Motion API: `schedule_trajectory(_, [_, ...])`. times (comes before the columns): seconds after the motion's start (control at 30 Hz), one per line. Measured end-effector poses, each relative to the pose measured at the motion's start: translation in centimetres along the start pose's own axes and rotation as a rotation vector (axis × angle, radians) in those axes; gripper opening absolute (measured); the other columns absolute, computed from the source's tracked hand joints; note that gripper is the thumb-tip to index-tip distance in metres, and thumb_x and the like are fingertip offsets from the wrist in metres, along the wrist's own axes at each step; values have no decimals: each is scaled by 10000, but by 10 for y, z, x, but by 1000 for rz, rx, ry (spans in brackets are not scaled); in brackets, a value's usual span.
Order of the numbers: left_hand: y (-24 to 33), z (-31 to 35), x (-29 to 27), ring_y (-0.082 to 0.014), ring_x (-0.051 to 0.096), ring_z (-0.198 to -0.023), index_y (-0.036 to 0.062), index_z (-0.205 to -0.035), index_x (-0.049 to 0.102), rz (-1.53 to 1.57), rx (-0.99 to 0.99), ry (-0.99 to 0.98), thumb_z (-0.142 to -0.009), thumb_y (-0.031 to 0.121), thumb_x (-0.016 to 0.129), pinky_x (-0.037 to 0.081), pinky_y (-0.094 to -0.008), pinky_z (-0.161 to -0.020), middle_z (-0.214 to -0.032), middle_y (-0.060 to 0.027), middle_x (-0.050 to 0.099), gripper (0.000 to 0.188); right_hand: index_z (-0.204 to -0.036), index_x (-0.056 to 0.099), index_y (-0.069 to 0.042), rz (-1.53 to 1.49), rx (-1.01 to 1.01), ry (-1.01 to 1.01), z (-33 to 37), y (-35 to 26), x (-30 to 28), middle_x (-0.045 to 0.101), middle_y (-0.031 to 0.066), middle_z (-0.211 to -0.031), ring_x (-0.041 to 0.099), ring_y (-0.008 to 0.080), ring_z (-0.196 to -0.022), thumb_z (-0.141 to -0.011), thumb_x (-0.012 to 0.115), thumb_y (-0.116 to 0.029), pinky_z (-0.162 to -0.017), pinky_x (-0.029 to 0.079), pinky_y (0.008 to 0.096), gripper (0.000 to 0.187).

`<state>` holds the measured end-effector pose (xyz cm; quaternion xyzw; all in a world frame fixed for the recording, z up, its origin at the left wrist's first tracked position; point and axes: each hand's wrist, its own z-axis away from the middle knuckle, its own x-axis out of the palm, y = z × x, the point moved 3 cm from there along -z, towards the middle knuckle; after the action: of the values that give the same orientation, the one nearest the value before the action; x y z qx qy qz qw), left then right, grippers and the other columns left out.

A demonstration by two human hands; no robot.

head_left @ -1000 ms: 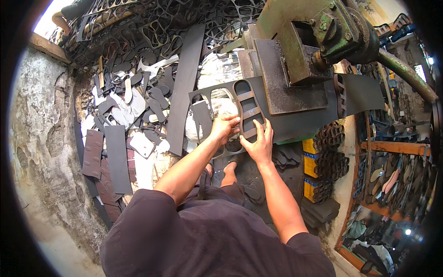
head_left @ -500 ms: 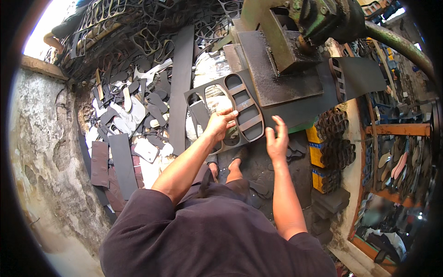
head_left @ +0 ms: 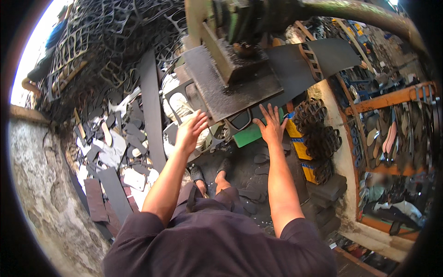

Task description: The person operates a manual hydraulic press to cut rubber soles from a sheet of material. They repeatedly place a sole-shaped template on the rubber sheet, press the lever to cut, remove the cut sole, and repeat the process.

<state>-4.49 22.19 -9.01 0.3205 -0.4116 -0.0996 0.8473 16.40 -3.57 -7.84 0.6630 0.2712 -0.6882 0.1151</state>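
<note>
My left hand [head_left: 189, 133] is open with fingers stretched out, just over the cut-out dark sheet [head_left: 171, 102]. To the right, my right hand [head_left: 272, 125] lies open with fingers spread, at the near edge of the uncut dark sheet [head_left: 290, 69]. Between the hands, a sole-shaped cutting die [head_left: 241, 121] sits mostly hidden beneath the press's flat metal plate [head_left: 230, 87]. A green board [head_left: 248, 135] shows under the sheet beside my right hand. Farther right, a second sole-shaped die [head_left: 311, 61] with crossbars rests on the sheet.
Sole-shaped offcuts [head_left: 110, 143] and a tangle of cut-out scrap [head_left: 115, 41] lie at the left. Yellow crates [head_left: 297, 147] with dark looped pieces stand right of my right hand. A rough wall [head_left: 39, 180] bounds the left; wooden racks [head_left: 392, 99] line the right.
The die by my left hand has moved under the press plate, and that hand has come off it. My right hand has spread onto the sheet's edge. The whole view has shifted.
</note>
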Motion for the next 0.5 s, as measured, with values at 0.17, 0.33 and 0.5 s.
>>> schedule_trajectory(0.17, [34, 38, -47, -293, 602, -1313, -23, -1450, 522, -118, 76, 183, -1061, 243, 615, 520, -389, -1100, -1431, -209, 583, 480, -1487, 565, -279, -62, 92, -30, -42, 11, -5, 395, -34, -1654, 228, 235, -1582, -882, 560, -742, -1209, 51, 750, 762])
schedule_trajectory(0.33, [64, 51, -48, -223, 643, -1204, 8, -1434, 531, -218, 194, 395, -1049, 251, 648, 533, -345, -1016, -1325, -140, 639, 470, -1471, 580, -208, -99, 90, -21, -76, 8, -1, 396, 8, -1653, 149, 221, -1601, -945, 655, -534, -1217, 88, 740, 624])
schedule_trajectory(0.5, [87, 26, 82, -178, 617, -1165, 21, -1405, 534, -347, 396, 245, -1035, 243, 676, 518, -338, -1003, -1293, -80, 622, 455, -1503, 538, -147, -17, 40, -40, -86, 18, 0, 352, 47, -1675, 85, 243, -1611, -969, 656, -464, -1208, 119, 747, 632])
